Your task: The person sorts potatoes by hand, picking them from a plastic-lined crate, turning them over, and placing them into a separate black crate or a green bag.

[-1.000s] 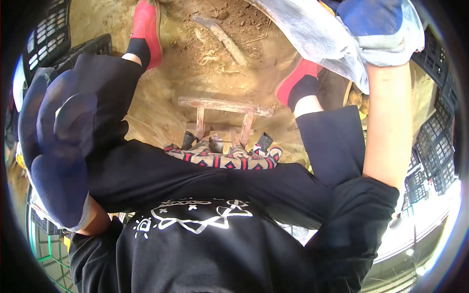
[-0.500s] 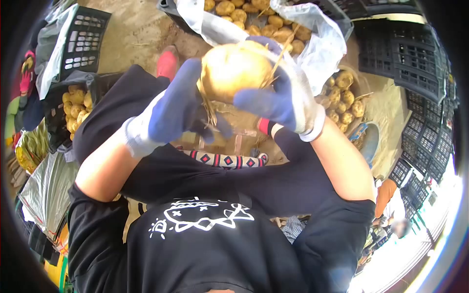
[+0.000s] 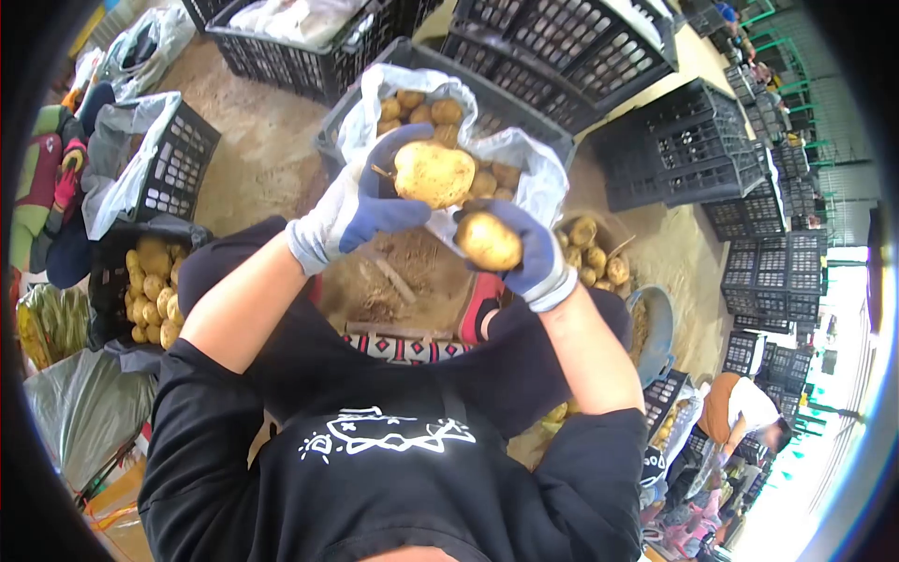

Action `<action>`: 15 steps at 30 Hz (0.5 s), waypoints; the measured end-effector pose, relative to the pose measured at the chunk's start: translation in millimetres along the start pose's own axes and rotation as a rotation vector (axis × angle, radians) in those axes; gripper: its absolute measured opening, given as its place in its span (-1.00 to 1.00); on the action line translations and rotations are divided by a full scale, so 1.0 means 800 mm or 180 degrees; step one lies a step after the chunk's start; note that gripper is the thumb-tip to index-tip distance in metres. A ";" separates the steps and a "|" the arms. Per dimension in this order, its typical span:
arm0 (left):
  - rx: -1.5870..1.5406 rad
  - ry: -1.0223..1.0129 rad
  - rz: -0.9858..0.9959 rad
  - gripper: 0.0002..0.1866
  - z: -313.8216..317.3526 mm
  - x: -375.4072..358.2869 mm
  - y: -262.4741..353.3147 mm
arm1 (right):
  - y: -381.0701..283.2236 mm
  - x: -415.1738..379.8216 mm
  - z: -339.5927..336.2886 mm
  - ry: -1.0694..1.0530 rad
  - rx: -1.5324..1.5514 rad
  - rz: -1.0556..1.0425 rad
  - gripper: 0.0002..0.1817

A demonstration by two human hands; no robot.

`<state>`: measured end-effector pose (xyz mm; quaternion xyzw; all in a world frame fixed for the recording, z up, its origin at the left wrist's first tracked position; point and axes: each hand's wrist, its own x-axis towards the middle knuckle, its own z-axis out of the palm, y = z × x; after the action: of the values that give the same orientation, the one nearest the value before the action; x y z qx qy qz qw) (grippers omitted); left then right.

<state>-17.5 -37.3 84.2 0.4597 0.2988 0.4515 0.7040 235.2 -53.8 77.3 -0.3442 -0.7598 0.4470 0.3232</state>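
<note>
My left hand (image 3: 361, 211), in a blue-and-white work glove, grips a large, lumpy tan potato (image 3: 434, 174) between its thumb and fingers. A short dry stalk sticks out on the potato's left side. My right hand (image 3: 536, 245), gloved alike, is closed around a smaller, smoother potato (image 3: 489, 242), lower and to the right. Behind both hands stands a dark crate (image 3: 524, 117) lined with a white plastic bag (image 3: 538, 178), with several potatoes (image 3: 445, 114) inside. The fingers behind each held potato are partly hidden.
At left, a black-lined crate (image 3: 110, 281) holds potatoes. More potatoes (image 3: 590, 251) lie in a container at right, near a blue-grey tub (image 3: 660, 323). Black crates (image 3: 670, 145) stand around. A person (image 3: 740, 407) bends at far right; another person's pink-gloved hand (image 3: 67, 187) shows at far left.
Both hands were around one large potato held up close; now each hand holds a potato, lower and farther from the camera. The view has shifted, showing more crates ahead.
</note>
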 end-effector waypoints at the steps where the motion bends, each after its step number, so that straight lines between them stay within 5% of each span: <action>1: 0.0017 -0.0031 0.0126 -0.07 0.000 0.002 0.000 | 0.007 0.006 0.002 0.0075 0.1524 0.0900 -0.43; 2: 0.0194 -0.0009 0.0210 -0.07 -0.001 0.005 -0.001 | 0.001 0.019 0.004 0.0126 0.3070 0.1813 -0.42; 6: 0.0177 0.0022 0.0198 -0.11 0.003 0.012 -0.011 | -0.009 0.048 0.030 0.0040 0.3468 0.1079 -0.39; 8: 0.0197 -0.0003 0.0185 -0.17 0.003 0.009 -0.006 | 0.005 0.045 0.032 -0.0140 0.3795 0.1291 -0.40; 10: 0.0691 0.0246 -0.0204 -0.41 0.001 0.008 0.008 | 0.019 0.042 0.035 -0.0410 0.4399 0.1353 -0.40; 11: -0.0198 0.0120 -0.0127 -0.56 -0.010 0.013 -0.001 | 0.027 0.037 0.036 -0.0571 0.4642 0.1529 -0.39; 12: 0.1847 0.0290 0.0248 -0.57 -0.018 0.011 -0.004 | 0.032 0.038 0.038 -0.0580 0.4682 0.1549 -0.39; 14: 0.1538 0.0376 0.0111 -0.60 -0.026 0.020 -0.007 | 0.043 0.044 0.042 -0.0563 0.4780 0.1562 -0.41; 15: 0.1547 0.0382 0.0067 -0.60 -0.026 0.022 -0.008 | 0.052 0.045 0.048 -0.0298 0.2971 0.1234 -0.45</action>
<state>-25.0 -14.3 70.2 0.5910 0.4350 0.4001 0.5490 194.5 -26.8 31.4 -0.2774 -0.4148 0.8057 0.3192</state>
